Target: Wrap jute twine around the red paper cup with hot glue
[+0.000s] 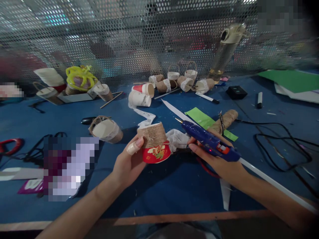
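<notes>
My left hand (131,159) is closed around a red paper cup (157,153), its thumb across the side. Brown twine (152,134) wraps one half of the cup; the other half shows a printed red design. In my right hand (214,162) is a blue hot glue gun (206,137), its metal nozzle pointing up and left, apart from the cup. A long white glue stick (276,184) sticks out of its back. Behind the cup, a white lace ribbon (147,118) runs back to several stacked paper cups (141,99). Crumpled white lace (177,139) lies between my hands.
Several twine-wrapped cups (185,83) and a water bottle (224,53) stand along the perforated metal screen (139,39). A handled twine cup (107,129) lies left. Green paper (199,118), a twine roll (225,120) and a black cord (281,134) lie right.
</notes>
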Motion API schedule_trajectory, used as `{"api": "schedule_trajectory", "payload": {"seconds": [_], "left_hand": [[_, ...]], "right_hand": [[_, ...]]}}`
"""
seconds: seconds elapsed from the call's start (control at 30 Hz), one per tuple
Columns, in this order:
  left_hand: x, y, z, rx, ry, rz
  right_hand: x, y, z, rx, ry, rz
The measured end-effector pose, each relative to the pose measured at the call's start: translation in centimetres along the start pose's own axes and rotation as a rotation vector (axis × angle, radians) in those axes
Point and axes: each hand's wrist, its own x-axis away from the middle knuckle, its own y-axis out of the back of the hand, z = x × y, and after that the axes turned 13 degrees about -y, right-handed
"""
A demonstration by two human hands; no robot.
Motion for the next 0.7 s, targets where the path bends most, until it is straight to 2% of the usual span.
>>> {"api": "schedule_trajectory", "payload": {"seconds": [0.17,0.27,0.33,0.5,0.63,0.7], "left_hand": [[0.2,-0.2,-0.5,-0.008,-0.039,0.014],[0.1,-0.3,-0.6,-0.031,-0.034,0.01],[0.0,-0.2,-0.6,-0.045,-0.041,-0.013],[-0.3,0.0,-0.6,-0.058,-0.055,-0.05],[-0.2,0.2,-0.6,-0.025,-0.071,0.008],[-0.1,0.2,-0.5,-0.016,-0.093,0.047]], "right_hand": [[-0.5,-0.1,-0.7,0.017,-0.051,-0.021],[-0.4,0.0,-0.5,0.028,-0.038,-0.071],[-0.1,0.3,-0.2,0.03,-0.009,-0.052],[0.4,1.1,0.3,0.066,0.138,0.109],[0.1,1.2,0.3,0.144,0.331,-0.045],[-0.1,1.2,0.1,0.152,0.373,-0.075]]}}
